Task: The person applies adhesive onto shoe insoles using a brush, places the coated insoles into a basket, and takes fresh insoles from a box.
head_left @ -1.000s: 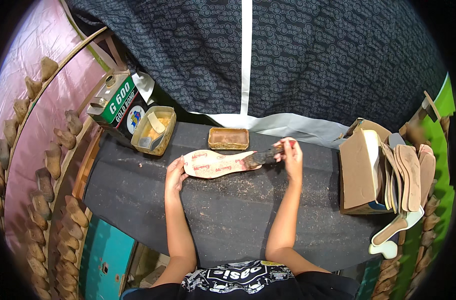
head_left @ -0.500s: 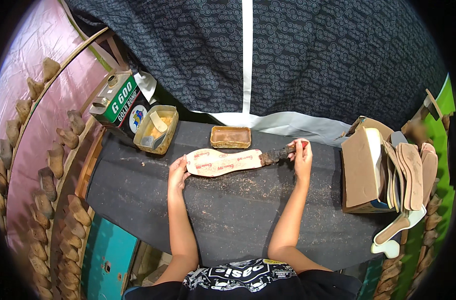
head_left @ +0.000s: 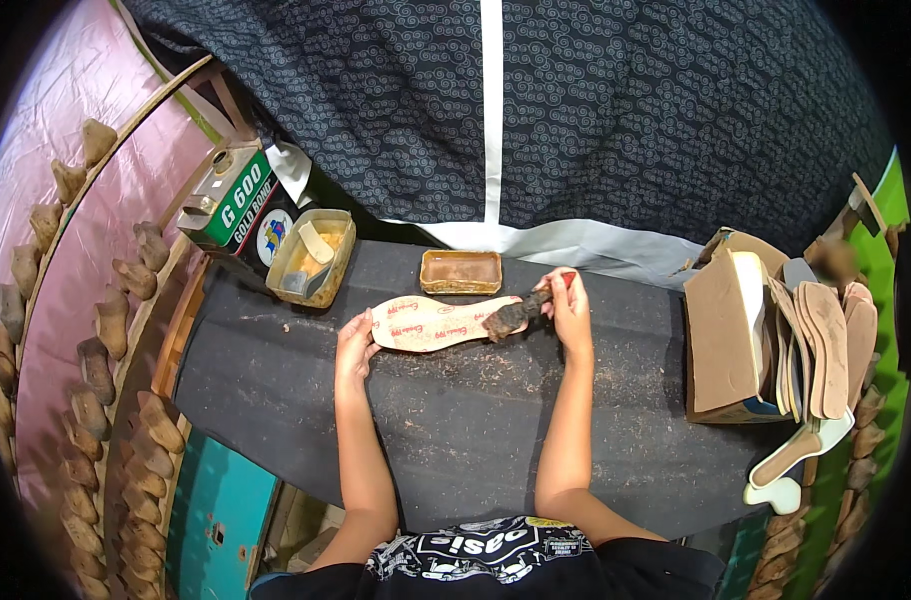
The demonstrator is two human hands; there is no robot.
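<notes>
Green-and-black can (head_left: 238, 195) on the left from where I'm standing, then the left hand (head_left: 356, 343) pinching a pale printed insole (head_left: 436, 325) over the dark table (head_left: 456, 410). Gunky brush (head_left: 506, 320) on its right end, right hand (head_left: 570, 302) gripping that, cardboard box (head_left: 721, 345) further along.

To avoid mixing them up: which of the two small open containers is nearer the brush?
The shallow tray, brown inside, beyond the insole; the deeper tub, holding flat pieces, stands farther left beside the green-topped can.

Pink insole (head_left: 426, 325), dk brush (head_left: 503, 321), blk tabletop (head_left: 461, 430)
</notes>
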